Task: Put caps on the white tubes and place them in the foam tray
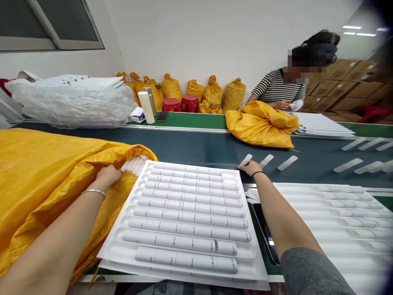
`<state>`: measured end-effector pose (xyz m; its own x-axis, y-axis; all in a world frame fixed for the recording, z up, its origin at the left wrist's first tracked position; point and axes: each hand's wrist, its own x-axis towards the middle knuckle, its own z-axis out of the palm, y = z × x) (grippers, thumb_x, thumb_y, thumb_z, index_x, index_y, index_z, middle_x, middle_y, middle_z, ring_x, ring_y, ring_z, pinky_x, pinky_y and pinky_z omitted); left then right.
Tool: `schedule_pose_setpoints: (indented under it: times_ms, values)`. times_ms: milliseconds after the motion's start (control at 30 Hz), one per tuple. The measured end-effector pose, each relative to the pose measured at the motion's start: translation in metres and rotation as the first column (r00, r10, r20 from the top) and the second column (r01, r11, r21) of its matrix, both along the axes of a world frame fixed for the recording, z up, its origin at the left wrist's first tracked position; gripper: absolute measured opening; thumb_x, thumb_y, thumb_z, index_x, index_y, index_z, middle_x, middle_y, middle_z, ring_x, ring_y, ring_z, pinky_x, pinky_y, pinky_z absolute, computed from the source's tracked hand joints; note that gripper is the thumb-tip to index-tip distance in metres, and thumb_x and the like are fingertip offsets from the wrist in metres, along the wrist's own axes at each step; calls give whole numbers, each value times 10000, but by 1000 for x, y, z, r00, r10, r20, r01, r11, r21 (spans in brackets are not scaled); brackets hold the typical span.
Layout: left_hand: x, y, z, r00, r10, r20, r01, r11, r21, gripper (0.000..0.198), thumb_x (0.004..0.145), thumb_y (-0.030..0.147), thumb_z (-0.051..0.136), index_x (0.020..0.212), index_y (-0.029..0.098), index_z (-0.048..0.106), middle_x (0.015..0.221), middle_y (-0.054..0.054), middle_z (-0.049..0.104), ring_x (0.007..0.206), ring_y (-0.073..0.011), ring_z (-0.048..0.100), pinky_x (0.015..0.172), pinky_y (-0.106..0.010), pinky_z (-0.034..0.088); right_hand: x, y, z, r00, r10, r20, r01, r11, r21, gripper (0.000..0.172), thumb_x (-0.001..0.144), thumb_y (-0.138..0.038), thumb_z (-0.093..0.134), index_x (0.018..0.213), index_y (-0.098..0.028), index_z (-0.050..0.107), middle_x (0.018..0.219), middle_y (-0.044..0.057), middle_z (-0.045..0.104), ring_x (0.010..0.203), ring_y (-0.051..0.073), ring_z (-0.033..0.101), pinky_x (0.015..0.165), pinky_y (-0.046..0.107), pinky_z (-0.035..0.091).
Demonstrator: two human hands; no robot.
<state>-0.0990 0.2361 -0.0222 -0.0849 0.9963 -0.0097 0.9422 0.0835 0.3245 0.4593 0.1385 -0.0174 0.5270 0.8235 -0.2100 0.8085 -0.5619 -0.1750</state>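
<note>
My left hand (108,177) is at the mouth of a large yellow woven sack (55,164), by a cluster of small white tubes (135,164) poking out of it. Its fingertips are hidden, so its grip does not show. Over the dark belt, my right hand (251,168) pinches a small white tube (246,159), which slants up and to the right. Between my arms lies a white foam tray (115,248) with several rows of printed white tubes (186,237) end to end in its grooves. Another tray seems to lie beneath it.
Along the dark conveyor belt (190,147) lie loose white tubes (287,163). A phone (265,233) and a second foam tray (294,221) are at right. Across the belt, a person (279,88) works behind a yellow sack (260,125); a plastic-wrapped stack (73,102) sits far left.
</note>
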Motion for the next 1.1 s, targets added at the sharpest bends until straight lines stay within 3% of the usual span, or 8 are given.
schedule_pose_setpoints:
  times_ms: [133,267,400,500,633,800,967,1100]
  values:
    - [1,12,-4,999,-34,-37,32,998,-48,269,882,326,522,908,69,598,812,-73,645,832,-217,621,794,-371,469,-4,-23,19,996,86,21,-87,996,13,267,865,-276,551,851,-51,693,885,190,678,890,269,638,790,368,469]
    - [2,19,-5,995,-82,-63,74,991,-114,261,872,361,555,787,120,605,683,6,590,665,-138,581,714,-327,488,-26,-58,25,928,372,-37,-367,925,100,276,889,-273,487,994,-172,721,1007,103,692,981,230,625,858,303,463]
    - [-3,12,10,994,-49,-101,38,993,-111,258,711,225,659,511,131,526,377,46,358,555,-194,552,699,-360,465,-47,-79,15,837,546,-39,-536,832,146,240,786,-245,635,1001,-191,727,1088,90,653,1009,232,613,921,310,456]
    - [-3,-20,29,995,-48,-90,46,999,-22,101,679,207,636,680,106,632,472,-1,515,664,-264,600,743,-407,467,-53,-89,17,808,589,6,-579,794,186,187,783,-206,624,937,-151,715,1101,118,626,1018,256,599,946,362,443]
    - [21,-95,43,975,-220,33,213,968,134,341,816,327,553,1124,189,598,1076,-39,657,992,-234,602,892,-341,454,-72,-107,38,830,557,32,-529,766,367,210,806,-224,593,1005,-156,609,1019,99,635,881,239,612,773,368,505]
    - [86,-173,42,732,-542,412,382,828,410,244,833,243,573,1071,223,623,1066,-46,660,1002,-198,611,901,-314,470,-128,-134,66,684,714,-151,-454,578,678,229,815,-301,640,1018,-219,572,923,35,634,754,156,589,664,275,504]
    - [126,-202,48,636,-658,404,469,745,474,260,842,192,587,1096,234,622,1026,-54,632,980,-182,587,865,-304,477,-169,-148,75,462,821,-337,-327,510,796,248,809,-285,679,1039,-242,597,897,26,640,772,142,591,694,260,506]
    - [129,-210,55,598,-699,393,527,711,465,335,852,200,578,1181,261,591,1056,-64,598,997,-197,561,858,-320,470,-174,-155,75,452,807,-381,-213,512,832,246,801,-239,688,1031,-247,601,894,26,633,782,145,589,681,265,501]
